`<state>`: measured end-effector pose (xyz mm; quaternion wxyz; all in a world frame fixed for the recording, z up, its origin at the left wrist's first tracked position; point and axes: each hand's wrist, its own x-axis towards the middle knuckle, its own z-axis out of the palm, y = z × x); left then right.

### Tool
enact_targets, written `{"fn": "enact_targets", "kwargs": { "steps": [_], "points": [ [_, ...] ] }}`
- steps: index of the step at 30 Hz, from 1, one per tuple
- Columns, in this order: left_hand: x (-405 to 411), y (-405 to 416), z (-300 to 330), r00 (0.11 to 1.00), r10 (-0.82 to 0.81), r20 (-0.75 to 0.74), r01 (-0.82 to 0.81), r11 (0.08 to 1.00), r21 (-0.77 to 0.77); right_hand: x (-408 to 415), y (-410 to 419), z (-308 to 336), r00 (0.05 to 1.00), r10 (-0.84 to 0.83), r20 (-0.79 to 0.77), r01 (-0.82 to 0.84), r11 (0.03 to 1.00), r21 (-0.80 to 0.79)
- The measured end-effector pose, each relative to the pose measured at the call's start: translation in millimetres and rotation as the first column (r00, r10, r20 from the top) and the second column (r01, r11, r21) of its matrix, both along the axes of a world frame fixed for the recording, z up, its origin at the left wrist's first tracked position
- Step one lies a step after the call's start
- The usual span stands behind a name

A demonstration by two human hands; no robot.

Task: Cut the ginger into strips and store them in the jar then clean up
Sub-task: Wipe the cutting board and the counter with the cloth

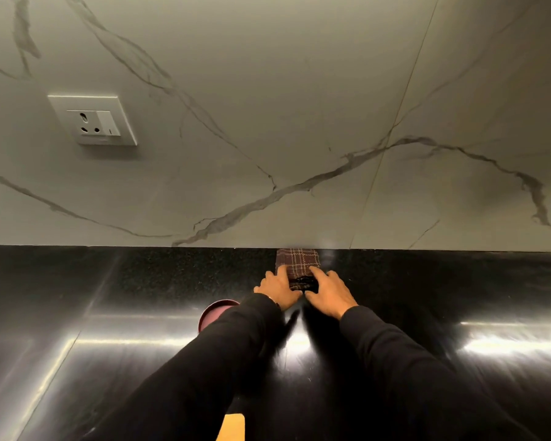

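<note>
A folded dark checked cloth (297, 261) lies on the black counter against the marble wall. My left hand (277, 288) rests on its near left edge with fingers spread over the fabric. My right hand (330, 289) lies on the near right edge, fingers reaching onto the cloth. Whether either hand pinches the fabric cannot be made out. A round maroon lid or jar top (215, 311) sits left of my left forearm, partly hidden by the sleeve. A yellow-orange edge, perhaps a cutting board (233, 428), shows at the bottom. No ginger or knife is in view.
The glossy black counter (109, 361) stretches left and right with bright reflections. The marble backsplash (299, 122) rises directly behind the cloth. A white wall socket (93, 120) is mounted at upper left.
</note>
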<state>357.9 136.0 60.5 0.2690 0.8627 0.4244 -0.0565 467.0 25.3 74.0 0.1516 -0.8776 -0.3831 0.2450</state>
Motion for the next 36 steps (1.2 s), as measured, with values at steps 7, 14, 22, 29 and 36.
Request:
{"fn": "enact_targets", "kwargs": {
  "steps": [7,14,22,29,36],
  "points": [
    [10.8,7.7,-9.6,0.932,0.286,0.224,-0.194,0.912,-0.361,5.0,6.6,-11.3,0.926,-0.267,-0.266,0.331,0.914,0.235],
    [17.3,-16.1,-5.8,0.807,0.508,0.299,-0.262,0.764,-0.590,-6.4,0.7,-19.6,0.678,-0.436,-0.592,0.685,0.666,0.294],
    [-16.2,-52.4,12.5,0.801,0.504,0.322,-0.238,0.763,-0.601,-39.2,-30.9,2.1,0.503,-0.309,-0.807,0.793,0.537,0.289],
    [-65.3,-89.3,29.9,0.791,0.535,0.297,-0.215,0.697,-0.684,-89.0,-68.5,27.0,0.407,-0.286,-0.867,0.869,0.412,0.273],
    [-123.0,-115.1,39.7,0.673,0.702,0.232,-0.096,0.394,-0.914,-148.2,-99.2,40.8,0.305,-0.233,-0.923,0.925,0.304,0.228]
  ]
}}
